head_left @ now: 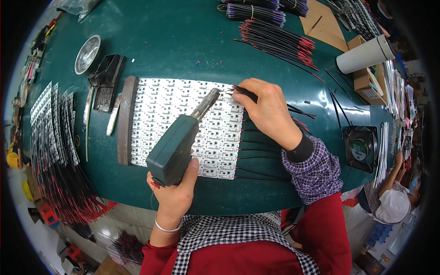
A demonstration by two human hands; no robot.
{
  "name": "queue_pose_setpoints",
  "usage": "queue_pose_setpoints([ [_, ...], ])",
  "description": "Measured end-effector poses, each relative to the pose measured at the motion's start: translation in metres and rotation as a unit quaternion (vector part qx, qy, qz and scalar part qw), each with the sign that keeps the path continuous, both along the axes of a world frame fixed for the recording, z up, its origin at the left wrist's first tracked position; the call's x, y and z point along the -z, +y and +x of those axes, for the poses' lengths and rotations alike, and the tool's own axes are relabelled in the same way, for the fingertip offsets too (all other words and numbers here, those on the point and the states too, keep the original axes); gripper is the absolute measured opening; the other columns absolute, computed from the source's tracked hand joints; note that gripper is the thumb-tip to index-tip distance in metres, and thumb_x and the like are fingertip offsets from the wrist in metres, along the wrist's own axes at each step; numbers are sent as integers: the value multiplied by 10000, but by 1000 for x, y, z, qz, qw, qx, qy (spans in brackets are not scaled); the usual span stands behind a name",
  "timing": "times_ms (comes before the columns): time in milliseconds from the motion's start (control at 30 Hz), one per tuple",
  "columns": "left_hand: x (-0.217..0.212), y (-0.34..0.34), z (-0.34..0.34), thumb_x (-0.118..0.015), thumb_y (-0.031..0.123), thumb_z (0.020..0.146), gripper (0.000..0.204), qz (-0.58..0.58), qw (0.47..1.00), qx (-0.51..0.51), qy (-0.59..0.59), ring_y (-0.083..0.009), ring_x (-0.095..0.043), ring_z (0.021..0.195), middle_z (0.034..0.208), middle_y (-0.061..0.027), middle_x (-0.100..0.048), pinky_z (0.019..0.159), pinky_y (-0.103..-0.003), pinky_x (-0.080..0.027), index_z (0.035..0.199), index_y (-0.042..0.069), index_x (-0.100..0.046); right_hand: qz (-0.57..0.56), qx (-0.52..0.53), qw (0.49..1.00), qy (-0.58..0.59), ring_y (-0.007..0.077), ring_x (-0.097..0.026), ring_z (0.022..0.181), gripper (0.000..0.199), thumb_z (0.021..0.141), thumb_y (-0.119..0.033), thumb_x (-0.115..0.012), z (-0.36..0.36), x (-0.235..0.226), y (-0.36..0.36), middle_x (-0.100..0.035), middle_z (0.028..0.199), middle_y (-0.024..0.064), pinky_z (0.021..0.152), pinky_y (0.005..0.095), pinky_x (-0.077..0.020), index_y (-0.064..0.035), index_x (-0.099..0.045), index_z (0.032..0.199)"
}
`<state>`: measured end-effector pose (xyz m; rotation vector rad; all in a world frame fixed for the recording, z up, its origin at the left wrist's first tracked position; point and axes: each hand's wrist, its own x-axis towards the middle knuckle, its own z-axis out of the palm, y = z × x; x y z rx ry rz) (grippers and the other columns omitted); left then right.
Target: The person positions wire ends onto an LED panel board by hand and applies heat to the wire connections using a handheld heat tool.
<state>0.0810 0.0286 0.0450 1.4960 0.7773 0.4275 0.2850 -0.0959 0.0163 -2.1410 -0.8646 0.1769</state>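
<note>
A green soldering gun (173,149) is held by my left hand (176,195), its fingers wrapped round the lower end of the body. The gun's metal tip reaches the top right corner of a white circuit board panel (158,103) that lies flat on the table. At that same corner my right hand (269,107) pinches black wires (245,93) with reddish ends, close to the tip. Whether tip and wire touch is too small to tell. Several black wires (262,150) run out from the panel's right edge. A dark bar (127,123) lies along its left edge.
Left of the panel are a metal bowl (88,55), a black holder (108,87) and a pile of wired board strips (57,142). Cut wires (279,43), a white tumbler (364,55) and a black fan (360,149) sit to the right. Another person (393,205) is at far right.
</note>
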Motion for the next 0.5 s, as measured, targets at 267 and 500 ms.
queue_pose_setpoints([
  [267,-3,1,1,-735,-14,785,196,-13,1000,11,17,-91,-628,731,863,-51,-696,667,-230,-491,970,-49,-678,1,23,999,47,341,-643,616,151,799,-123,-631,2,6,4,-660,681,155,592,408,-494,23,-670,811],
  [500,-3,-1,0,-745,-2,780,200,-11,1000,12,26,-85,-625,732,866,-46,-696,663,-227,-488,963,-46,-678,5,17,999,44,336,-647,629,162,794,-131,-628,2,9,3,-658,679,163,596,407,-493,25,-670,797],
])
